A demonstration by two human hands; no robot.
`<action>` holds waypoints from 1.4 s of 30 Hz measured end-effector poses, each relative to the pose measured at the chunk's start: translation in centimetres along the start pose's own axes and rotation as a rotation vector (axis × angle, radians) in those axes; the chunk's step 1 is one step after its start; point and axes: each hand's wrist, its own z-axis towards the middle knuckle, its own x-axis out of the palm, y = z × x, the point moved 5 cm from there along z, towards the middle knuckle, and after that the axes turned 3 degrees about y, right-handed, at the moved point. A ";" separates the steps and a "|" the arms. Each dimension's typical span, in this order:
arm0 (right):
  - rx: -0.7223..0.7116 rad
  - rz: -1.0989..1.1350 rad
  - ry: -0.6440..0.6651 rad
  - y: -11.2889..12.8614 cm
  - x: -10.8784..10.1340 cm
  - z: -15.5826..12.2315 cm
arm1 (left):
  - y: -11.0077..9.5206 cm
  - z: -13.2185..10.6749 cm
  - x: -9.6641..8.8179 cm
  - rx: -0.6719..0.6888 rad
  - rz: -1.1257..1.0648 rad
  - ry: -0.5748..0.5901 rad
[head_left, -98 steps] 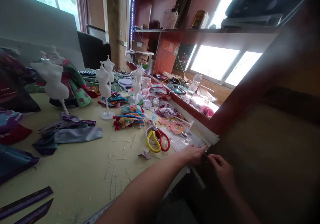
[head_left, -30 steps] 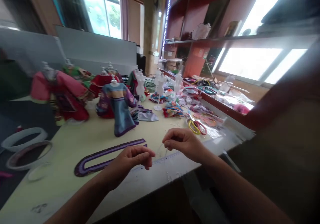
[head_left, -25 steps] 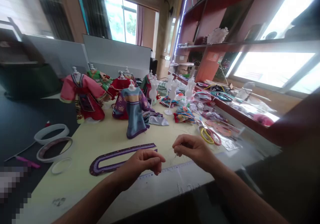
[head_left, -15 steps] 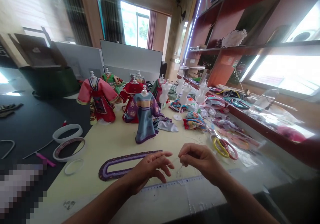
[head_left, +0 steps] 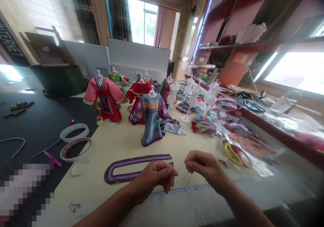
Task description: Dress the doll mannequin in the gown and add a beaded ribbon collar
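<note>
My left hand (head_left: pixel 157 177) and my right hand (head_left: pixel 204 166) hover close together over the front of a pale yellow table (head_left: pixel 121 142). Both pinch the ends of a thin, pale strand (head_left: pixel 180 171) that sags between their fingertips. Whether it is thread or a bead string I cannot make out. Just behind my left hand lies a purple U-shaped trim band (head_left: pixel 131 168). A clear ruler (head_left: pixel 192 189) lies under my hands along the table's front.
Small mannequins in a blue robe (head_left: pixel 152 119) and a pink-red robe (head_left: pixel 105 97) stand mid-table, with bare white mannequins (head_left: pixel 193 97) behind. Yellow and red scissors (head_left: pixel 234 151) lie right of my hands. Tape rings (head_left: pixel 76 142) sit left. Fabric scraps and a cluttered shelf (head_left: pixel 265 115) fill the right.
My hands left the table's right edge and came to the front middle, where they now pinch a strand. My view swung left and upward; the hands drew slightly closer together.
</note>
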 end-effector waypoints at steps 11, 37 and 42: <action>0.019 0.038 0.002 -0.8 0.2 0.4 | 1.5 0.3 -0.9 -0.038 -0.025 -0.076; 0.166 0.381 0.198 -4.3 2.1 2.3 | -0.5 0.0 -3.3 -0.022 -0.184 -0.125; 0.158 0.386 0.161 -4.5 2.0 2.1 | -0.4 0.0 -2.8 -0.016 -0.170 -0.097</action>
